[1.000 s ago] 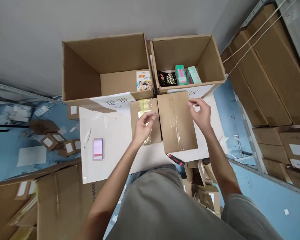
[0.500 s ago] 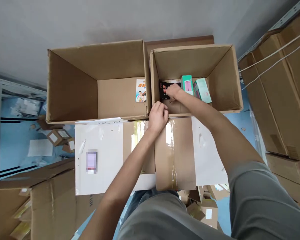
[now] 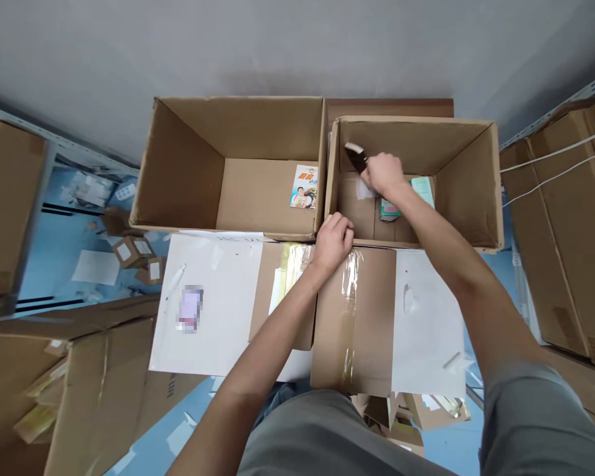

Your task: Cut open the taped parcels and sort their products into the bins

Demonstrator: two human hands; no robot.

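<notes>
My right hand (image 3: 384, 173) is closed on a black book (image 3: 356, 157), held tilted inside the right cardboard box (image 3: 469, 185), its pale edge turned up. Beneath that hand and wrist, partly covered, lie a green-and-pink carton (image 3: 389, 211) and a pale green carton (image 3: 424, 189). My left hand (image 3: 334, 239) rests with curled fingers on the front rim of the same box, near its left corner. In the left cardboard box (image 3: 188, 165), a white booklet with orange lettering and a printed figure (image 3: 304, 188) lies flat against the right wall.
In front of the boxes, a white tabletop (image 3: 213, 277) carries taped flat cardboard (image 3: 357, 317), a white pen (image 3: 178, 274) and a blurred-out phone-sized object (image 3: 191, 309). Large cartons (image 3: 550, 218) stack at the right. Small boxes (image 3: 131, 254) lie on the blue floor.
My right hand has lifted the black book off the right box's bottom and tilted it. My left hand stays on the rim. The view has shifted, moving the boxes rightward in the picture.
</notes>
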